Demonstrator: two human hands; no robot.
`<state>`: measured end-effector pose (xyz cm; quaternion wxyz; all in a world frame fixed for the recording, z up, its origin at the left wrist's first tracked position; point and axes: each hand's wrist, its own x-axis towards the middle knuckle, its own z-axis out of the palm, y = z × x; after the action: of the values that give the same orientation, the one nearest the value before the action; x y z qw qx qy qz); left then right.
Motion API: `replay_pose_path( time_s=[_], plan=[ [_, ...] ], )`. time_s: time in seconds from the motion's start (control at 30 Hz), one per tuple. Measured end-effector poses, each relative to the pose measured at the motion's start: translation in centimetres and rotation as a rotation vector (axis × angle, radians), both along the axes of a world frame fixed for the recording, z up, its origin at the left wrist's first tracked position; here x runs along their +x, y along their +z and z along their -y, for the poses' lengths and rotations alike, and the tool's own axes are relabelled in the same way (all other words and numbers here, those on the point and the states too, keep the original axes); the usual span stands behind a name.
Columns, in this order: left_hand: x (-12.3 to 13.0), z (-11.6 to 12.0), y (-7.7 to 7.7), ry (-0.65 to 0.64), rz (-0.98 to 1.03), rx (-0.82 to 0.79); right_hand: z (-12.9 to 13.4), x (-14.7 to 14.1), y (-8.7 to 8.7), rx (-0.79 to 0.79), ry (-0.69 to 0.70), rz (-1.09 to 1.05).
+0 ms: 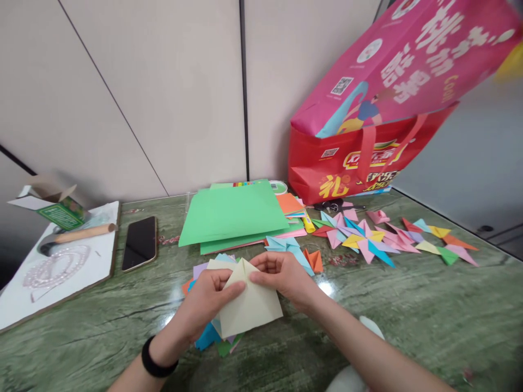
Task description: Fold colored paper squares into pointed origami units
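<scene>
From my head view, I have the cream paper (255, 313) in both hands, tilted up in front of me, just on the near side of the green sheets (235, 212). Its top is folded to a point. My left hand (210, 296) pinches its left side, thumb flat on the face, and a black band (158, 359) circles that wrist. My right hand (284, 276) grips it close to the point, thumb on the front and fingers bent behind.

Beneath the cream paper, nearer me than the green sheets, coloured papers (207, 337) in blue, green, purple and orange poke out over the green marbled table (163, 305).

Left of the green sheets lies a dark-screened phone (139, 243); farther left is a white board (92, 272) with a beaded strand (57, 268), a wooden-handled tool (84, 233) and an open green box (61, 213).

At the green sheets' near right corner sit a light blue folded piece (286, 246) and an orange one (314, 261). Right of the sheets are a yellow tube (308, 222), black scissors (333, 206) and many-coloured folded paper stars (368, 239). Beyond those, a red bag (318, 169) stands with a pink bag (388, 81) above it.
</scene>
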<state>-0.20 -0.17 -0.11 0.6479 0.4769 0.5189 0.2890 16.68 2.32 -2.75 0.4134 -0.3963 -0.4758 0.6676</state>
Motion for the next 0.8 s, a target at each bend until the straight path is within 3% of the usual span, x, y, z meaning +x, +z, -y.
replay_pose_path(
  time_s=[0.8],
  plan=[
    [-0.1, 0.0, -1.2, 0.039, -0.167, 0.045, 0.2, -0.3, 0.2, -0.027, 0.018, 0.008]
  ],
)
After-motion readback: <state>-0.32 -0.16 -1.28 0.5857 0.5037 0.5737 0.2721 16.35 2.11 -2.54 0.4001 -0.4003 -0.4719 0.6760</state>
